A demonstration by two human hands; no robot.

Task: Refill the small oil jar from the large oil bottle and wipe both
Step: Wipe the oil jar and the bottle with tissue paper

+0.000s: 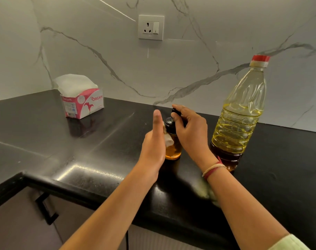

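The small oil jar (173, 141) stands upright on the black worktop (99, 141), just left of the large oil bottle (238, 116), and holds amber oil in its lower part. The right hand (189, 130) grips the jar's black lid (170, 124) from above, fingers (175, 115) clamped on the dark knob at the top. The left hand (154, 141) lies flat against the jar's left side, fingers straight and together, pressing a scrap of white tissue (168, 139) to the glass. The bottle is upright with its red cap (260, 58) on, roughly half full. A pink tissue box (82, 103) sits well to the left of the jar, near the marble wall (99, 42).
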